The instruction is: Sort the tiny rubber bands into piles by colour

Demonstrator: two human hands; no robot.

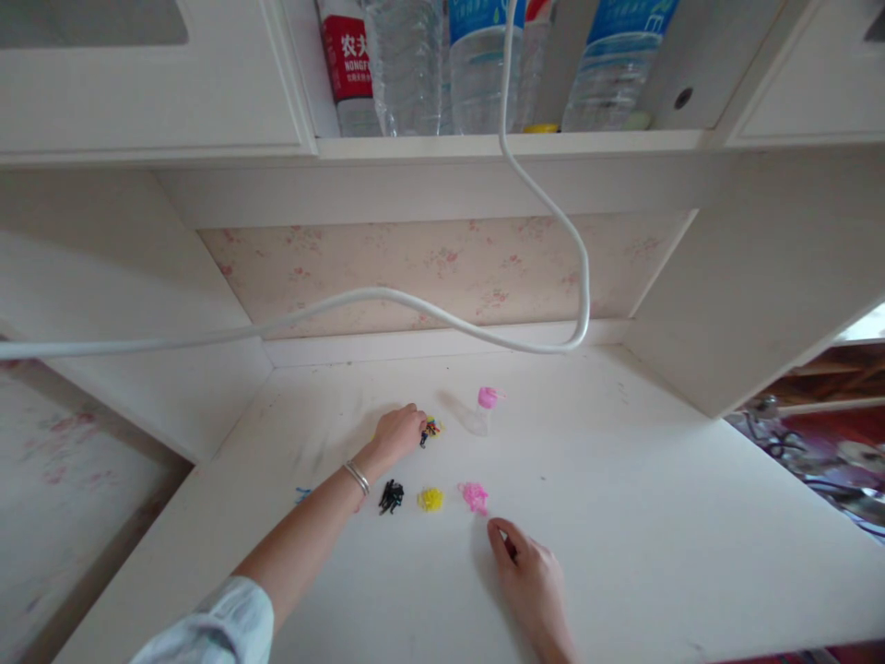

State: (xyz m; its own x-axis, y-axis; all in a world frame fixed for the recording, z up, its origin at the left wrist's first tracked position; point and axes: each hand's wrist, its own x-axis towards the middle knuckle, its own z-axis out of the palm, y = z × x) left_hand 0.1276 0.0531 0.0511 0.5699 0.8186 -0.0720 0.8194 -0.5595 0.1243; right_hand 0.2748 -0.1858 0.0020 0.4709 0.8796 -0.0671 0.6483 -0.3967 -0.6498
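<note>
My left hand (399, 432) reaches out over the white desk, fingertips pinched together at a small mixed pile (432, 427) of black, yellow, red and blue pieces. What the fingers hold there is too small to make out. My right hand (526, 567) is just below a pile of pink pieces (475, 497), thumb and forefinger closed in a pinch whose contents are hidden. Left of the pink pile lie a yellow pile (430, 499) and a black pile (391, 496). Some blue pieces (302, 494) show beyond my left forearm, which partly covers them.
A small clear container with a pink lid (488, 397) stands behind the piles. A white cable (415, 302) hangs across the view. Overhead, a shelf (484, 146) holds several plastic bottles (405, 69). White side panels (747, 277) bound the desk (643, 516).
</note>
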